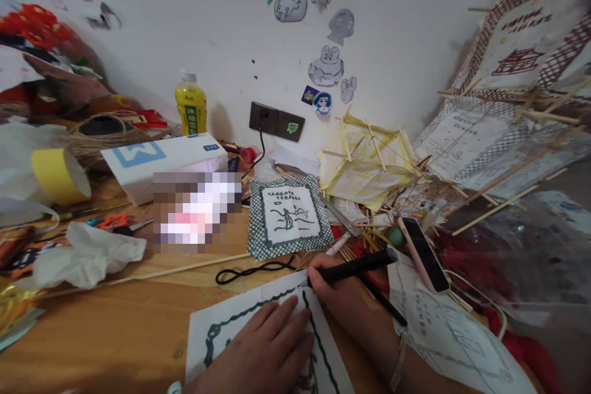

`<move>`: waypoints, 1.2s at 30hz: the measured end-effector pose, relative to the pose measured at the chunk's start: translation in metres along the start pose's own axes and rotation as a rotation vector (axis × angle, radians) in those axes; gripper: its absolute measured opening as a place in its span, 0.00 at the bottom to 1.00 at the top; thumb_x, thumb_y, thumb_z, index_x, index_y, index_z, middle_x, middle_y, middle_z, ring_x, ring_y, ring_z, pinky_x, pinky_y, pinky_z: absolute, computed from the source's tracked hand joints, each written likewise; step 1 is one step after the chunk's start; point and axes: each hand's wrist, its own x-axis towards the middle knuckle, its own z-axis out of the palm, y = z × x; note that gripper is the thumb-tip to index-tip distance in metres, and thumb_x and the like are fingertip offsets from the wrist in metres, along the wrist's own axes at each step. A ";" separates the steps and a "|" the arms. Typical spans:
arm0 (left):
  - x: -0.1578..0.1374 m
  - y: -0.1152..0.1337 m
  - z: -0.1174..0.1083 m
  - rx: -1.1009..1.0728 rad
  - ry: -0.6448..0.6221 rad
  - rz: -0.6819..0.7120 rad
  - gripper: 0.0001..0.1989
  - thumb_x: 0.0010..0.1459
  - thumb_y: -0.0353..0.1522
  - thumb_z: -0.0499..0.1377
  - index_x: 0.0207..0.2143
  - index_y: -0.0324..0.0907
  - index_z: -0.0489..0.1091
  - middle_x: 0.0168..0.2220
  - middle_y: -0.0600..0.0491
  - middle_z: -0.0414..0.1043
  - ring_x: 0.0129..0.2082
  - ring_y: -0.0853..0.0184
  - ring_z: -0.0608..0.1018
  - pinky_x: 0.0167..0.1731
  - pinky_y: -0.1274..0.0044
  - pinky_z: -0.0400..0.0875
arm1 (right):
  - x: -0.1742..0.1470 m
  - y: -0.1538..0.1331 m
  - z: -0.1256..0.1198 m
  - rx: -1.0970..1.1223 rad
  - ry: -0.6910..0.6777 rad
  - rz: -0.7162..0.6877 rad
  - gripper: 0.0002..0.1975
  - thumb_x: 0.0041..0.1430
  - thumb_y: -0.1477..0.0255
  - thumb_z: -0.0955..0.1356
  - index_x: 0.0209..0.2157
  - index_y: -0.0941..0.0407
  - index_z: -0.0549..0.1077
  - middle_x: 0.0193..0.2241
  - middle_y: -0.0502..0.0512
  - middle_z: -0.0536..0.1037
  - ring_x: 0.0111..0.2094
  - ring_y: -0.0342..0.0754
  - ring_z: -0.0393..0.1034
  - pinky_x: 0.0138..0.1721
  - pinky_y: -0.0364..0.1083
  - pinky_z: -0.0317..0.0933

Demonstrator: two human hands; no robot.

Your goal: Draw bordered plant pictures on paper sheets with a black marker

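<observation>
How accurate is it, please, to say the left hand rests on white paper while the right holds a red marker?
The head view shows the marker is black, not red; the right hand does hold it, and the left hand rests on the paper.

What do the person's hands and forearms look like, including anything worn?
The left hand and right hand are both ungloved, with no sleeves showing. A thin, pale bracelet crosses the right forearm. A pale item beside the left wrist is too cropped to identify.

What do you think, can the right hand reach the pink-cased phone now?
Probably yes: the phone lies uncovered on that side, but the right hand would first need to put down the black marker.
</observation>
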 end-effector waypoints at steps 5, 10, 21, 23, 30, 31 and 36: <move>-0.001 -0.003 0.007 -0.024 0.071 0.004 0.24 0.53 0.26 0.58 0.54 0.39 0.65 0.58 0.43 0.64 0.57 0.51 0.66 0.53 0.60 0.66 | -0.001 0.001 -0.001 0.017 0.020 -0.007 0.08 0.53 0.73 0.62 0.21 0.54 0.63 0.19 0.47 0.66 0.24 0.44 0.61 0.26 0.42 0.56; -0.002 -0.001 0.006 -0.003 0.077 0.010 0.23 0.54 0.28 0.59 0.53 0.38 0.65 0.58 0.42 0.64 0.56 0.49 0.67 0.52 0.60 0.66 | -0.001 0.001 -0.002 0.024 -0.006 0.000 0.07 0.54 0.72 0.62 0.22 0.54 0.64 0.20 0.47 0.66 0.24 0.44 0.61 0.25 0.41 0.57; -0.005 -0.001 0.006 -0.052 0.075 -0.009 0.23 0.54 0.29 0.59 0.53 0.39 0.65 0.58 0.42 0.64 0.57 0.51 0.66 0.54 0.62 0.64 | -0.001 -0.001 0.000 -0.001 -0.028 0.032 0.07 0.52 0.73 0.63 0.22 0.54 0.66 0.19 0.47 0.67 0.23 0.44 0.61 0.25 0.41 0.56; -0.005 -0.001 0.006 -0.035 0.087 -0.005 0.23 0.53 0.29 0.59 0.53 0.38 0.65 0.57 0.41 0.64 0.56 0.50 0.67 0.53 0.61 0.64 | -0.001 0.000 0.000 0.005 -0.031 0.032 0.06 0.52 0.73 0.63 0.22 0.54 0.66 0.19 0.47 0.67 0.23 0.44 0.62 0.25 0.41 0.57; -0.003 0.000 0.008 0.048 0.100 0.010 0.24 0.52 0.28 0.59 0.53 0.37 0.65 0.56 0.41 0.66 0.54 0.50 0.68 0.51 0.61 0.67 | -0.002 0.005 0.000 0.020 -0.031 0.050 0.06 0.52 0.72 0.63 0.22 0.54 0.66 0.19 0.47 0.67 0.23 0.44 0.62 0.25 0.42 0.56; -0.003 0.000 0.008 0.054 0.098 0.011 0.24 0.52 0.28 0.58 0.53 0.37 0.65 0.56 0.41 0.66 0.54 0.50 0.68 0.51 0.61 0.67 | -0.001 0.005 0.000 0.019 -0.029 0.049 0.07 0.52 0.72 0.63 0.22 0.54 0.66 0.19 0.47 0.67 0.24 0.44 0.62 0.26 0.42 0.56; -0.002 -0.001 0.005 0.074 0.052 0.015 0.24 0.52 0.27 0.58 0.53 0.39 0.65 0.57 0.43 0.65 0.55 0.51 0.68 0.51 0.63 0.67 | -0.001 0.003 -0.001 -0.014 -0.020 0.047 0.07 0.53 0.71 0.62 0.22 0.54 0.65 0.20 0.48 0.67 0.24 0.45 0.62 0.27 0.43 0.57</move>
